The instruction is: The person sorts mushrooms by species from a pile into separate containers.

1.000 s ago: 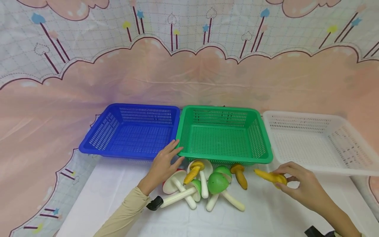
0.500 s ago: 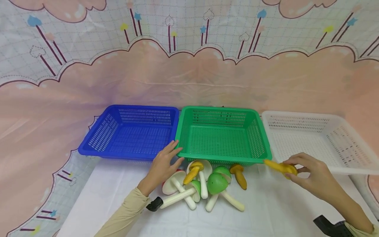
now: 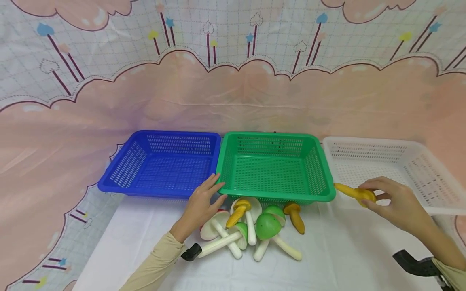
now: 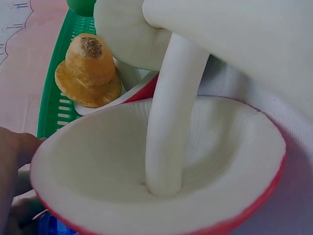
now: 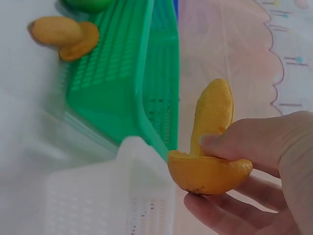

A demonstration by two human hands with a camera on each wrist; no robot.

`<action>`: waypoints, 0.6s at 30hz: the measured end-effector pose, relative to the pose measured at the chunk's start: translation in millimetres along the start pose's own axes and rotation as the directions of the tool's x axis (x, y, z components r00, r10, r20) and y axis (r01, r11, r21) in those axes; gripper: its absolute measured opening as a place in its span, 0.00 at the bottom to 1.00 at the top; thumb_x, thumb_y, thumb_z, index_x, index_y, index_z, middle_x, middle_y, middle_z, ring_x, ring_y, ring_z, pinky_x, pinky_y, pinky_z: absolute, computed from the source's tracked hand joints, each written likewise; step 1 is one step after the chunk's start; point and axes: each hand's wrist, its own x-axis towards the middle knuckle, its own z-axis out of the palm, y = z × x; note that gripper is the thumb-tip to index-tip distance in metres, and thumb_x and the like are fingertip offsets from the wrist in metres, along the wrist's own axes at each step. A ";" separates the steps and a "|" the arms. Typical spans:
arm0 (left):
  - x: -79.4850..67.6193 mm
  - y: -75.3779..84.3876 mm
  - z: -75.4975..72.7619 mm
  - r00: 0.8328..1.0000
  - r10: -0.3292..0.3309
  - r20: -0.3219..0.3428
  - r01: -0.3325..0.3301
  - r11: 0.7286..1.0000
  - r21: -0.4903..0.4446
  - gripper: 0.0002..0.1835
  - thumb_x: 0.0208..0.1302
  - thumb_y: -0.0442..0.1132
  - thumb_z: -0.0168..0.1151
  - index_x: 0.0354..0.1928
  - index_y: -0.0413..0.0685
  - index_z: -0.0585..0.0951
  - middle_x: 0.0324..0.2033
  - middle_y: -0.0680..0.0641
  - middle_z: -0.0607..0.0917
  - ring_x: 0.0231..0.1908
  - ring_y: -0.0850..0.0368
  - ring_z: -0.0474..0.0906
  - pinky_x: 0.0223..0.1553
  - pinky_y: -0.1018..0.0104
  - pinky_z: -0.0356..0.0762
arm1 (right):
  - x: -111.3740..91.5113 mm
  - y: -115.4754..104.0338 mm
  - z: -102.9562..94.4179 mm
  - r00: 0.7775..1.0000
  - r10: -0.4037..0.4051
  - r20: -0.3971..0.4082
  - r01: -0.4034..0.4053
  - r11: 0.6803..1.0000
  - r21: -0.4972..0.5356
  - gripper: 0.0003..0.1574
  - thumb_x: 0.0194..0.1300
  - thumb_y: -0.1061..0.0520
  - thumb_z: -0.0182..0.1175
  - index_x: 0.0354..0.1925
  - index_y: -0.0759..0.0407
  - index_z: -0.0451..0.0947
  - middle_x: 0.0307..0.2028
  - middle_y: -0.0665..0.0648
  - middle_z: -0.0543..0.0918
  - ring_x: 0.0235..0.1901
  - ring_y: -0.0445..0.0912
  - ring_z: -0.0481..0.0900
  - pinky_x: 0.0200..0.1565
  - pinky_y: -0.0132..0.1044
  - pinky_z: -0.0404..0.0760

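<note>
My right hand (image 3: 395, 202) pinches a yellow toy mushroom (image 5: 210, 174) by its cap, over the front left part of the white basket (image 3: 371, 165). Its stem points left, toward the corner of the green basket (image 3: 276, 197). My left hand (image 3: 200, 206), fingers spread and holding nothing, is at the green basket's front left corner, beside the mushroom pile. In that pile lie a red-rimmed white mushroom (image 4: 166, 161), several green-capped mushrooms (image 3: 268, 225) and a yellow mushroom (image 3: 238, 213) on top. Another yellow-brown mushroom (image 3: 295, 218) lies just right of the pile.
A blue basket (image 3: 160, 194) stands left of the green one, and the white basket stands to its right, all in one row. A white cloth (image 3: 327, 262) covers the table. Behind hangs a patterned peach curtain (image 3: 233, 97).
My right hand has carried the yellow mushroom up and to the right, from the table in front to over the white basket's edge. The left hand stays in place.
</note>
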 end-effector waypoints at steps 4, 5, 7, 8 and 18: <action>0.6 0.8 0.1 1.000 0.010 -0.013 -0.010 1.000 0.002 0.22 0.60 0.41 0.66 0.56 0.41 0.79 0.65 0.41 0.68 0.67 0.46 0.59 0.59 0.37 0.62 | 3.3 10.2 -0.1 1.000 0.000 0.000 0.000 1.000 -0.022 0.26 0.35 0.71 0.75 0.37 0.59 0.82 0.35 0.47 0.81 0.32 0.27 0.72 0.29 0.18 0.75; 0.6 0.7 0.6 1.000 0.013 -0.016 -0.013 1.000 0.006 0.22 0.60 0.41 0.66 0.56 0.41 0.79 0.65 0.41 0.68 0.67 0.46 0.60 0.59 0.37 0.62 | 3.6 12.7 0.4 1.000 0.001 0.002 -0.001 1.000 -0.027 0.26 0.35 0.71 0.75 0.37 0.59 0.82 0.35 0.48 0.81 0.32 0.27 0.72 0.29 0.18 0.75; 0.3 0.1 2.0 1.000 0.023 -0.020 -0.022 1.000 0.015 0.22 0.60 0.41 0.66 0.56 0.41 0.79 0.65 0.41 0.69 0.67 0.46 0.60 0.58 0.38 0.62 | 4.0 17.4 1.5 1.000 0.004 0.002 -0.004 1.000 -0.031 0.26 0.34 0.72 0.75 0.37 0.60 0.82 0.34 0.49 0.81 0.32 0.27 0.72 0.28 0.18 0.76; 0.1 -0.1 2.6 0.999 0.025 -0.021 -0.025 1.000 0.019 0.22 0.60 0.41 0.66 0.56 0.41 0.79 0.65 0.41 0.69 0.67 0.45 0.60 0.58 0.38 0.63 | 4.1 20.0 2.0 1.000 0.007 0.003 -0.007 0.999 -0.034 0.26 0.34 0.72 0.75 0.37 0.60 0.82 0.34 0.49 0.81 0.32 0.27 0.72 0.28 0.18 0.76; -0.9 0.6 2.5 0.999 0.013 -0.029 -0.012 0.999 0.040 0.21 0.61 0.42 0.65 0.56 0.42 0.79 0.64 0.42 0.69 0.67 0.47 0.60 0.60 0.40 0.62 | 12.5 42.3 4.3 0.999 0.033 0.027 -0.031 0.997 -0.070 0.22 0.37 0.73 0.73 0.36 0.65 0.82 0.33 0.58 0.82 0.31 0.25 0.69 0.27 0.18 0.75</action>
